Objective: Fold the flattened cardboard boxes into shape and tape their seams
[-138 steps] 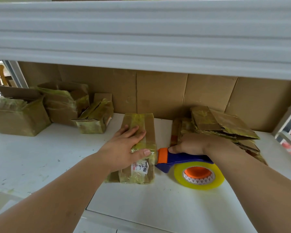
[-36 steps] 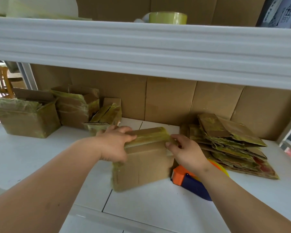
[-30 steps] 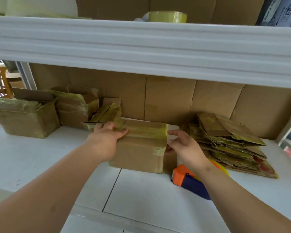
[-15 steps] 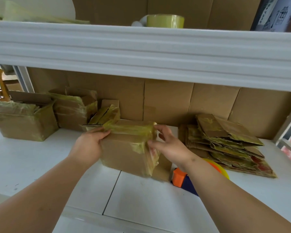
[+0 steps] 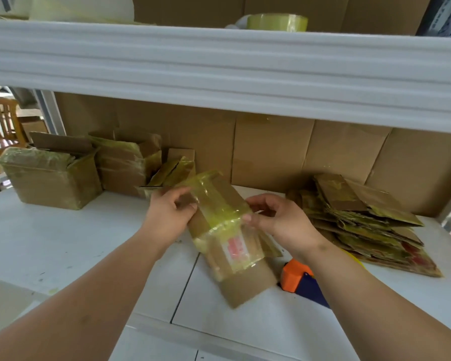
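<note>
Since half a second ago the small brown cardboard box wrapped in yellowish tape [image 5: 227, 230] has been turned from lying crosswise to standing tilted, its long axis running toward the camera and its near end low over the white table [image 5: 63, 243]. The left hand [image 5: 167, 217] holds its far left side, grip curled round the edge. The right hand [image 5: 279, 220] has its grip pinched on the taped right edge. Judgement: the seam is taped and the box is under inspection or being smoothed before being set aside.

Surroundings: the orange and blue tape dispenser [image 5: 300, 282] lies just right of the box, partly hidden by the right forearm. The stack of flattened brown cardboard boxes [image 5: 370, 225] waits farther right. Finished taped boxes [image 5: 50, 175] stand at far left. The white shelf overhead [image 5: 219, 63] limits lifting room.
</note>
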